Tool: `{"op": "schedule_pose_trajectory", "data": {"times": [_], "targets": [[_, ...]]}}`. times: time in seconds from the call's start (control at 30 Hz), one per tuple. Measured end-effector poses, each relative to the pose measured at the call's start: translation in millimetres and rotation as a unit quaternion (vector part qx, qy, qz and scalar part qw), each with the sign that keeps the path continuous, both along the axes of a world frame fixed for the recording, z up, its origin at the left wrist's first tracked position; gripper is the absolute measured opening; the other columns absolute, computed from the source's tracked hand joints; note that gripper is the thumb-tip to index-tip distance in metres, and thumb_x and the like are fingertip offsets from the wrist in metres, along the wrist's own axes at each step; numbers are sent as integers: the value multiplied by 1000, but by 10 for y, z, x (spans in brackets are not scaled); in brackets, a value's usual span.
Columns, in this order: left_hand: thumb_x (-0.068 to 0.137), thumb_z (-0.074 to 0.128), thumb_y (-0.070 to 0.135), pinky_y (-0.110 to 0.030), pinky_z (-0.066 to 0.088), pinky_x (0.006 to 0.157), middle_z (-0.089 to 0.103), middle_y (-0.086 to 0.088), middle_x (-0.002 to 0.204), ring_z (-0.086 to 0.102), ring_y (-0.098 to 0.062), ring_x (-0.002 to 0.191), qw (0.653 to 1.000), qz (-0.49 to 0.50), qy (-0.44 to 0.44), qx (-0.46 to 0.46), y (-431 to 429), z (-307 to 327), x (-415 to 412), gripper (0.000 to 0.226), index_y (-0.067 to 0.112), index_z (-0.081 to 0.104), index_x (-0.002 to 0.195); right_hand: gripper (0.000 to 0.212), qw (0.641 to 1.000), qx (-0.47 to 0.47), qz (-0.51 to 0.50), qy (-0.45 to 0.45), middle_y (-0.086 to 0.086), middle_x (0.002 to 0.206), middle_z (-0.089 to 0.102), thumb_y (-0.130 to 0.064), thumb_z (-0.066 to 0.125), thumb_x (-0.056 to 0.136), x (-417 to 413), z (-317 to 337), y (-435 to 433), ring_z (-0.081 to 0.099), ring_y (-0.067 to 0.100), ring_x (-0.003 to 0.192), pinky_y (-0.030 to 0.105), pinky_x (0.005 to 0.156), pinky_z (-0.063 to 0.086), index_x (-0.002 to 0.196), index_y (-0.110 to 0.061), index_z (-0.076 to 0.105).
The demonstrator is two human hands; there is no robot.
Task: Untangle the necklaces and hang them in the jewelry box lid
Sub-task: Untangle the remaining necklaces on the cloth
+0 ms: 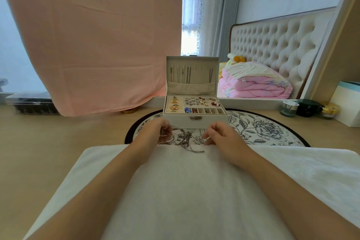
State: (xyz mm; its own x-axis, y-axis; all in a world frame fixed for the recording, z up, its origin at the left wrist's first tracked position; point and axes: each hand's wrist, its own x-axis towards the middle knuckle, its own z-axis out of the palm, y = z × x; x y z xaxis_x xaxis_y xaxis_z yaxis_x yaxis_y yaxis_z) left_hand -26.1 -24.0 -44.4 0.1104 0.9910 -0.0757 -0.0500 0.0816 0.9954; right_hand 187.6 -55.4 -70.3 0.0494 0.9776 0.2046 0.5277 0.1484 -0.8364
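**A:** Why is the white towel (194, 191) spread across the near side of the desk?

**B:** Most likely as a soft, pale ground; fine chain shows up against it and cannot skid away; beyond it lies the round flowered mat (268, 132), and on the mat stands the jewelry box (175, 122), square to the person and within easy reach.

**A:** And the lid (191, 87)?

**B:** It stands upright, its lining towards the person, so the hooks can be reached head-on; a few thin chains (183, 75) hang there, which suggests the task is partly done.

**A:** What are the hands doing?

**B:** The left hand (157, 132) curls its fingers and pinches a strand that runs to the knot, raised a little, I think to draw one chain free; the right hand (220, 134) hovers with its fingers bent and its thumb near the forefinger; whether it grips a thread I cannot tell, since anything there is too fine to see.

**A:** Where is the knot itself?

**B:** The tangle of necklaces (184, 139) lies between the two hands, on the towel's far edge where it meets the mat, just in front of the box; it sits nearer the left hand, joined to it by the strand, and apart from the right fingertips.
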Motion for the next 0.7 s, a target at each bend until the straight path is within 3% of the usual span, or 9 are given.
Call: {"op": "schedule_pose_trajectory", "data": {"times": [0.1, 0.2, 0.27, 0.37, 0.43, 0.5, 0.57, 0.63, 0.7], "targets": [[94, 38, -2, -33, 51, 74, 58, -12, 71, 58, -23, 68, 981, 15, -191, -44, -27, -3, -25, 29, 8, 44, 68, 16, 999, 6, -11, 51, -2, 97, 72, -21, 42, 105, 10, 0, 9, 72, 17, 76, 39, 81, 52, 93, -20, 52], [91, 36, 5, -41, 55, 83, 62, -13, 70, 63, -28, 72, 951, 0, -306, -37, -6, -23, -46, 25, 11, 42, 68, 17, 997, -4, -14, 77, 2, 98, 72, -23, 36, 107, 33, -6, 22, 71, 19, 73, 40, 80, 54, 98, -18, 49], [91, 33, 8, -41, 56, 79, 58, -11, 66, 62, -28, 68, 936, -2, -350, -35, 9, -31, -93, 25, 13, 39, 66, 18, 994, -7, -22, 103, 5, 97, 73, -22, 34, 108, 40, 2, 29, 70, 21, 72, 36, 74, 55, 98, -16, 48], [89, 33, 13, -30, 50, 56, 42, -4, 62, 48, -21, 53, 956, -5, -294, -19, 19, -22, -152, 23, 16, 34, 67, 18, 988, -3, -38, 152, 10, 89, 72, -17, 33, 107, 27, 22, 33, 67, 23, 66, 33, 67, 52, 95, -14, 46], [87, 33, 13, -26, 43, 50, 38, -3, 63, 42, -20, 51, 966, -13, -259, -8, -9, -3, -175, 21, 17, 33, 67, 17, 988, 13, -58, 140, 8, 78, 68, -16, 36, 107, 37, 11, 44, 61, 21, 60, 34, 64, 50, 96, -11, 49], [83, 36, 13, -27, 44, 51, 39, -6, 65, 43, -21, 54, 970, -52, -238, 1, -48, 13, -227, 18, 16, 33, 66, 17, 991, 51, -84, 92, 1, 69, 60, -15, 42, 104, 79, 23, 40, 51, 16, 57, 32, 60, 43, 92, -13, 53], [74, 45, 18, -31, 50, 56, 44, -10, 68, 48, -25, 61, 971, -160, -176, 4, -89, 40, -320, 15, 14, 36, 64, 19, 994, 75, -55, 56, -4, 63, 51, -10, 51, 96, 166, 60, 0, 44, 12, 58, 30, 60, 38, 79, -15, 55], [72, 52, 20, -36, 54, 69, 54, -12, 74, 56, -27, 71, 952, -301, -50, 9, -143, 71, -405, 16, 10, 43, 62, 15, 998, 37, 44, 4, -4, 63, 52, -12, 58, 83, 240, 107, -79, 46, 11, 62, 30, 64, 38, 68, -15, 57], [76, 53, 19, -36, 55, 78, 63, -15, 82, 61, -28, 79, 921, -383, 70, 13, -234, 131, -422, 20, 6, 57, 62, 14, 989, -38, 120, -80, 2, 71, 62, -26, 58, 68, 259, 150, -167, 55, 19, 69, 38, 70, 44, 64, -13, 62]]}}
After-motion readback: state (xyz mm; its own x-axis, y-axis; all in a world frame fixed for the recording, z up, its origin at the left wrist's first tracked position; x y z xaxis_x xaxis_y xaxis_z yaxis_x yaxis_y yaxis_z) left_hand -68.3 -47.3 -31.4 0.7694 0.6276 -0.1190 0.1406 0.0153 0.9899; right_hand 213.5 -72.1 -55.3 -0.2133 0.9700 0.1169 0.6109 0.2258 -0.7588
